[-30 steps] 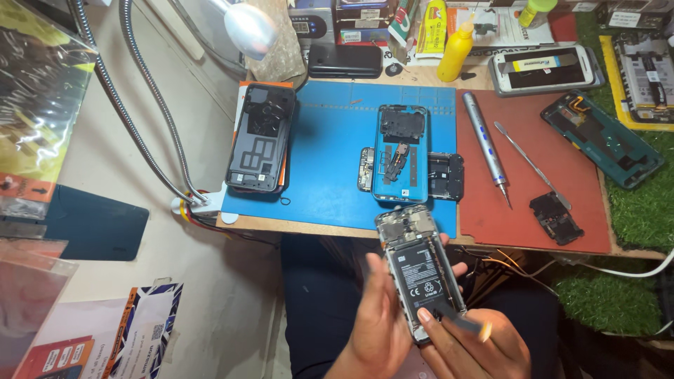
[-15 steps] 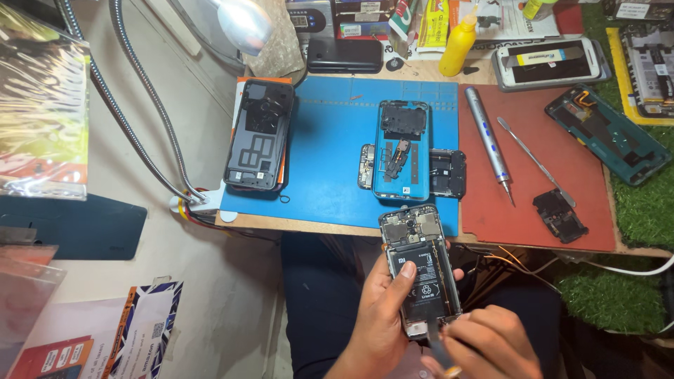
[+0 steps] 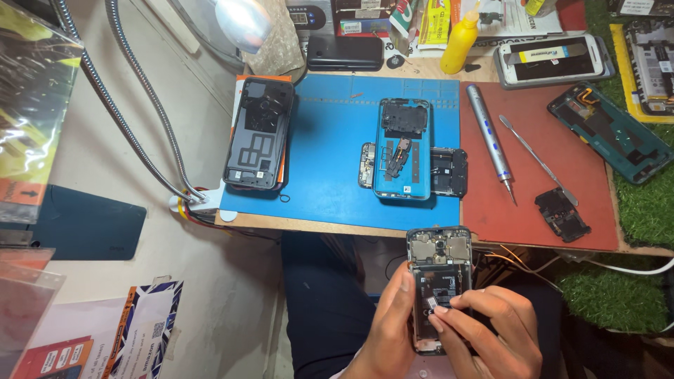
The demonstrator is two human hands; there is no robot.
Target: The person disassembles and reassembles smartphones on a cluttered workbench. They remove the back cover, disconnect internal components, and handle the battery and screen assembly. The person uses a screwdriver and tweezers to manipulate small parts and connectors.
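Both hands' grip on opened phone [image 3: 439, 281]

Left hand [image 3: 388, 330] grips an opened phone [image 3: 439, 281] by its edge; right hand [image 3: 491, 333] pinches a small part on its battery, below the blue mat [image 3: 330, 140] with a screwdriver [image 3: 491, 140] nearby

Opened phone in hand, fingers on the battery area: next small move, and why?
Probably keep the left hand steady on the opened phone and let the right hand lift gently at the battery, since its fingertips pinch something small there. What they pinch is too small to tell.
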